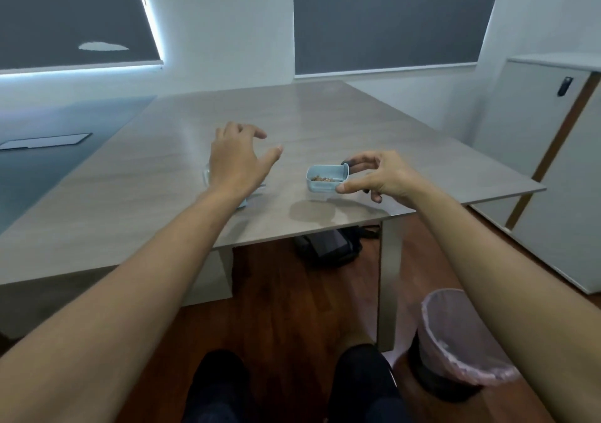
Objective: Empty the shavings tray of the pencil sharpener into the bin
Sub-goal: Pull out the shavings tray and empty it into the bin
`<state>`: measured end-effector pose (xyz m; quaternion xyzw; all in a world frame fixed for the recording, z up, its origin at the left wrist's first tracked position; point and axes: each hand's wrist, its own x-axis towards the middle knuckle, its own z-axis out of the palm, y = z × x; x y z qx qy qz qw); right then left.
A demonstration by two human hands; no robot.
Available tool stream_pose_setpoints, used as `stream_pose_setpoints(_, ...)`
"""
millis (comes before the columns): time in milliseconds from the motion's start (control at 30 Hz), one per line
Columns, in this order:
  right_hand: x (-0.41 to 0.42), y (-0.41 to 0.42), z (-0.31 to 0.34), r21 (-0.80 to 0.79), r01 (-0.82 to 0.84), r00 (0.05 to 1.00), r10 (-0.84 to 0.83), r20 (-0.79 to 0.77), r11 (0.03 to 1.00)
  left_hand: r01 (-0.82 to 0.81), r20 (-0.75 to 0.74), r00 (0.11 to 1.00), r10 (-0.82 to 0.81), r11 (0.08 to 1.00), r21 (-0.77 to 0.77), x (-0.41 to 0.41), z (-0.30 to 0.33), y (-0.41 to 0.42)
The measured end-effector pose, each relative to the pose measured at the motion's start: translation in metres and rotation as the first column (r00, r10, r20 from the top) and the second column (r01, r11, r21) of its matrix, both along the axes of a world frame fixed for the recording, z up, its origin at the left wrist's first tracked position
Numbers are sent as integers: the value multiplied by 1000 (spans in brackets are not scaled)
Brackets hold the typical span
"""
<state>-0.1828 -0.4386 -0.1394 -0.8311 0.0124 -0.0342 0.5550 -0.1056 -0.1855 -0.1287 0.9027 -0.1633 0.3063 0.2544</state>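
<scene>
A small pale blue shavings tray (pixel 322 185) with brown shavings inside is held just above the table near its front edge. My right hand (pixel 387 177) pinches the tray's right end between thumb and fingers. My left hand (pixel 235 159) hovers with fingers spread over the pencil sharpener body (pixel 206 177), which is mostly hidden under the hand and wrist. A black bin (pixel 455 347) with a pinkish liner stands on the floor below my right forearm, beside the table leg.
The grey wooden table (pixel 195 214) fills the middle. A dark bag (pixel 328 248) lies under it on the brown floor. A white cabinet (pixel 559 169) stands at the right. My two dark shoes (pixel 292 387) are at the bottom.
</scene>
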Motion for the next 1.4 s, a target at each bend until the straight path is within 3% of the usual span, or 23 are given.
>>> stream_pose_setpoints(133,-22,-19,-1,-6,50,999,-50,4,999,226,-110,964,-241,965,-133,-25,-4,-39)
stream_pose_setpoints(233,-44,-38,-3,-13,91,996,-90,13,996,377,-311,836,-452,885,-274,-44,-12,-69)
stream_pose_setpoints(300,-58,-52,-4,-12,112,994,-112,18,994,446,-390,763,-515,857,-259,-53,-21,-86)
stream_pose_setpoints(733,-180,-158,-29,0,341,939,-341,-51,940,707,-438,467,-768,622,-337,-112,-71,-220)
stream_pose_setpoints(1000,-232,-208,-77,6,469,873,-463,-151,883,712,-535,297,-791,557,-429,-145,-121,-298)
stream_pose_setpoints(1400,-219,-287,-245,37,570,765,-514,-387,821,622,-735,82,-673,610,-490,-128,-289,-391)
